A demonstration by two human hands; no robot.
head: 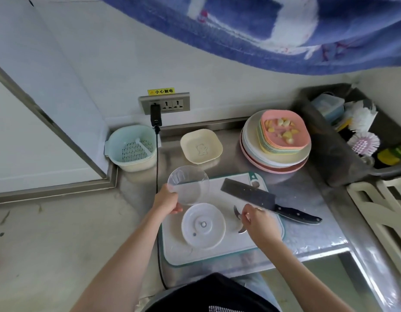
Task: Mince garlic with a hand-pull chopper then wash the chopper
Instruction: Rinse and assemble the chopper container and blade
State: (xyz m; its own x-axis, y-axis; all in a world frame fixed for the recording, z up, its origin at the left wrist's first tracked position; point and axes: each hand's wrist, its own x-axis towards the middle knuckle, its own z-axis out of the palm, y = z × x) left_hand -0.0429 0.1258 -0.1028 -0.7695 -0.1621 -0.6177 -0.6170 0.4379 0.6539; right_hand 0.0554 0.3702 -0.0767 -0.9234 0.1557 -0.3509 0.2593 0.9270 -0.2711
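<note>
My left hand (pixel 167 202) grips the rim of the clear chopper bowl (pixel 188 184), tilted over the far left of the white cutting board (pixel 217 251). My right hand (pixel 259 224) pinches the chopper's curved blade unit (pixel 239 218) above the board. The white chopper lid (pixel 203 225) lies upside down on the board between my hands. Peeled garlic cloves (pixel 283 129) lie on the pink plate (pixel 305 140) that tops a stack at the back right.
A black cleaver (pixel 258 200) lies across the board's right side. Behind stand a cream square dish (pixel 201 149), a teal strainer basket (pixel 132 150) and a wall socket with a cable (pixel 157 167). A sink tub with brushes (pixel 361 143) is far right.
</note>
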